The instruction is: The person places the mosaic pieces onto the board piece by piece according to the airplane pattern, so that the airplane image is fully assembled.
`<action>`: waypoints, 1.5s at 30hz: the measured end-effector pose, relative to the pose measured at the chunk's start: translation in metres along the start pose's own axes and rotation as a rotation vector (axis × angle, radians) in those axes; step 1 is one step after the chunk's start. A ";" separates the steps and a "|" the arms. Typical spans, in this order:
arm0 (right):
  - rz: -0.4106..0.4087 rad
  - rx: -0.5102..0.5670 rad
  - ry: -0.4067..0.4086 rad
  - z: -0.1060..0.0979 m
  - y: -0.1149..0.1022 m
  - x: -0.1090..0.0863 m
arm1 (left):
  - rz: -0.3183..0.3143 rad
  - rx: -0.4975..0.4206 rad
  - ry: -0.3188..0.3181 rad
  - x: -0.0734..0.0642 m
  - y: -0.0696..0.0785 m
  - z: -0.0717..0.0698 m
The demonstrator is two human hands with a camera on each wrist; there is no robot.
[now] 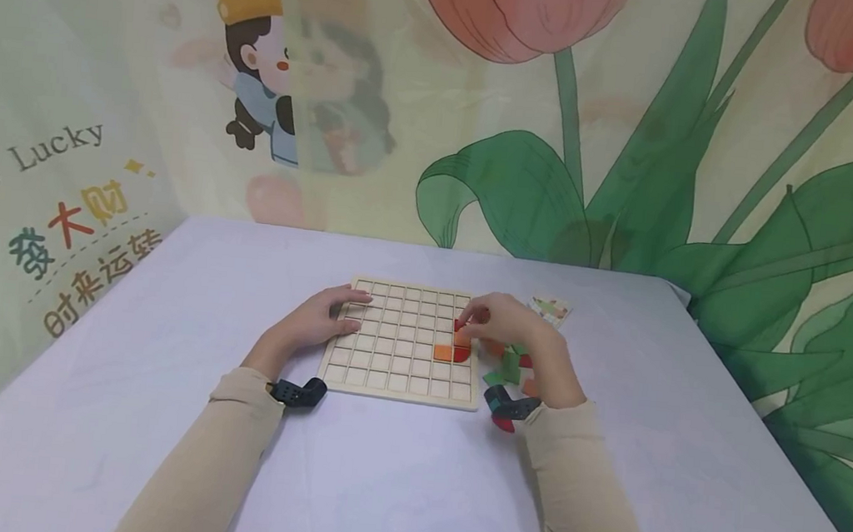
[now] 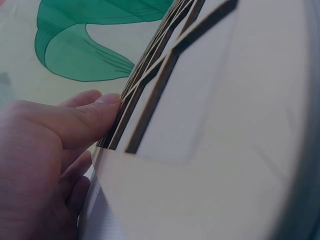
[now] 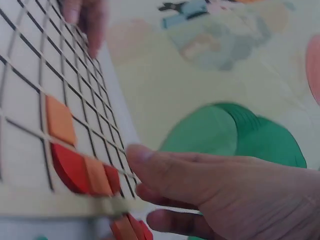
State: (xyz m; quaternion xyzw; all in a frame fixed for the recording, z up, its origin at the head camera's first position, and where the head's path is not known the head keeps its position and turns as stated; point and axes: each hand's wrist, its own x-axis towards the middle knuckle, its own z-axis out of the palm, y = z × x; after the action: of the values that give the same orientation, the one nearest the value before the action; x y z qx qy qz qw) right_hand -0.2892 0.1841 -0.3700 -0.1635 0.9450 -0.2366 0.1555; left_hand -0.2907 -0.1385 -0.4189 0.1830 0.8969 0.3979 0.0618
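A pale wooden grid board lies on the table. My left hand rests at its left edge, with thumb and index finger over the edge cells; in the left wrist view the thumb lies on the rim. My right hand is over the board's right side, fingers bent, fingertips close by a small red piece. Nothing shows between its thumb and fingers in the right wrist view. Beside that red piece sit an orange square, another orange piece and a red rounded piece.
Loose green pieces, with several red and orange ones, lie right of the board, partly behind the right wrist. A red piece is nearer the front. A patterned card lies behind the right hand. A printed cloth hangs behind the table.
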 end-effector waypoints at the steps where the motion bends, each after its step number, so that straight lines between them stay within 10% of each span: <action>1: 0.028 -0.003 0.028 -0.003 0.006 -0.002 | 0.000 -0.001 0.000 0.000 0.000 0.000; 11: 0.182 -0.003 0.087 -0.008 0.044 -0.009 | 0.003 -0.010 0.000 0.000 0.002 0.001; 45: 0.295 0.083 0.129 -0.006 0.063 -0.011 | 0.009 0.005 0.006 -0.001 0.001 0.000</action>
State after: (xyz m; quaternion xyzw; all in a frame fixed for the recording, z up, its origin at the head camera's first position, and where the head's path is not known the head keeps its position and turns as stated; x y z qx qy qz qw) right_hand -0.2964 0.2439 -0.3939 -0.0012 0.9562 -0.2600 0.1343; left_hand -0.2896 -0.1381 -0.4181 0.1862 0.8971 0.3966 0.0569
